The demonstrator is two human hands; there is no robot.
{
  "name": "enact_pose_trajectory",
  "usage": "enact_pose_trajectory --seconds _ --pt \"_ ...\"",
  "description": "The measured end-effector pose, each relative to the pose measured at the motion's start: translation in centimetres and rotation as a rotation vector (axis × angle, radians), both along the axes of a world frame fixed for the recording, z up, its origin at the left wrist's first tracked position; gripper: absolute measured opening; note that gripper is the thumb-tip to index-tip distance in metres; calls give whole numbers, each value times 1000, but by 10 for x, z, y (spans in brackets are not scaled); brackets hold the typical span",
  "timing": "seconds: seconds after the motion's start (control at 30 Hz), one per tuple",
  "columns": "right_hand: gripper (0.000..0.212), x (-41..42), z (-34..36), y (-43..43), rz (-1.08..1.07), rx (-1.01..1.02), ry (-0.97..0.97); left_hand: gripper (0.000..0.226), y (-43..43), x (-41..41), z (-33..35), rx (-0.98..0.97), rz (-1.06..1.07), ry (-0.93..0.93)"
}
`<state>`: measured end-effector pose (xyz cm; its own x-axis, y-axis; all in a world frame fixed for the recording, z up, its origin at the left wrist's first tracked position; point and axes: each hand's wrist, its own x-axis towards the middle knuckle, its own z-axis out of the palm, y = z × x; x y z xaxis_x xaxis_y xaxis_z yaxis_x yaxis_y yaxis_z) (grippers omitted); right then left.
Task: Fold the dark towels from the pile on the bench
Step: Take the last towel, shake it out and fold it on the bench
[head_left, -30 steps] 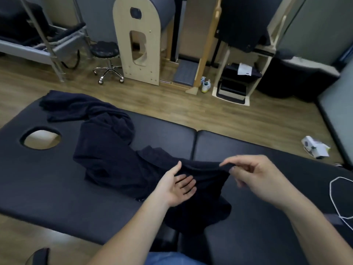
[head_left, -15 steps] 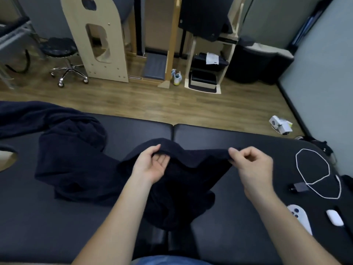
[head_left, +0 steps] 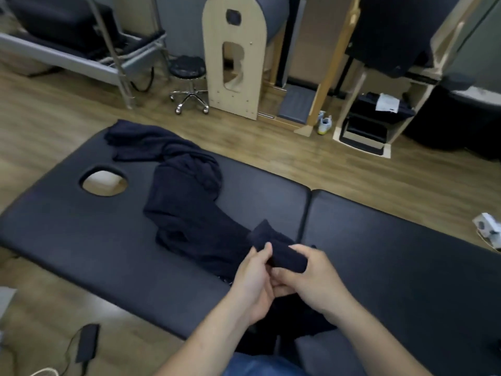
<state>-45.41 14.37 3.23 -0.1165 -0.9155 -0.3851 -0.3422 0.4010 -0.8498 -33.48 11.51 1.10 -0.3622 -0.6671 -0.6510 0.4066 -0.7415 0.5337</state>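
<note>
At the far left the counter (head_left: 54,226) has an oval face hole (head_left: 104,180). Just right of it the pile of dark towels (head_left: 187,202) trails from the far edge down towards the near one. The pile's near end runs into the towel (head_left: 287,257) being handled. Because the cloth is all one colour, I cannot tell where one piece stops and the next begins. That is the first risk: if the two overlap or are tangled, lifting this towel is likely to drag the pile with it, towards the near edge or off it.

The left hand (head_left: 254,280) has its thumb on top of a bunched ridge of the towel, with its fingers curled beneath, pinching it. The right hand (head_left: 317,280) is just beside it, its fingers wrapped round the same ridge, so the two hands nearly touch. With the grips this close and set on gathered cloth rather than on clear corners, the towel may open unevenly and any fold made from here would probably come out crooked.

Below the hands the rest of the towel hangs over the counter's near edge towards the lap. If either pinch slackens, that hanging weight could pull the piece down to the floor. Navy cloth against the dark counter also hides hems, so a missed edge seems likely.
</note>
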Motion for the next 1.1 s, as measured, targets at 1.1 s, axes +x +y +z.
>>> enact_pose_trajectory --seconds 1.1 --pt "21 -101 -24 41 -144 423 41 20 -53 80 -12 94 489 171"
